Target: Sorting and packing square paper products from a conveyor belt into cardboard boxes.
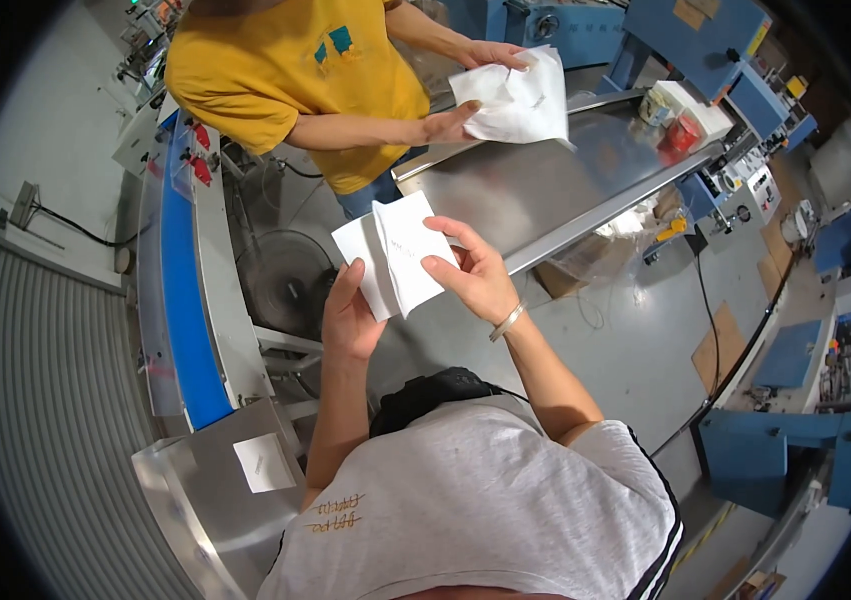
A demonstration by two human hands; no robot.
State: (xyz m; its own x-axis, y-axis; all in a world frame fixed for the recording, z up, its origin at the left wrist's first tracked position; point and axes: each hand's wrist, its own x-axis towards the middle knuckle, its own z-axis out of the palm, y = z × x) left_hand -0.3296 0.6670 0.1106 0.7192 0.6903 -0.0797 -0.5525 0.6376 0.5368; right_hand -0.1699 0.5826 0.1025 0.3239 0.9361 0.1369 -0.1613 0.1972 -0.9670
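Observation:
Both my hands hold a small white folded paper piece [415,250] in front of my chest, with short dark print on its front. A raised crease or overlapping edge runs down its middle; I cannot make out whether it is one piece or two. My left hand [350,315] is closed on its left lower edge, thumb on top and fingers partly hidden beneath. At the right edge, my right hand [477,275] pinches it between thumb and fingers; a bracelet circles that wrist. Another white printed piece [264,463] lies on a metal surface to my left.
Across from me, a person in a yellow shirt [295,80] holds crumpled white sheets [517,98]. A metal tray table [545,200] bears containers, including a red one [682,133]. A blue conveyor belt [181,270] runs along my left. Blue machines [700,50] stand at the far right.

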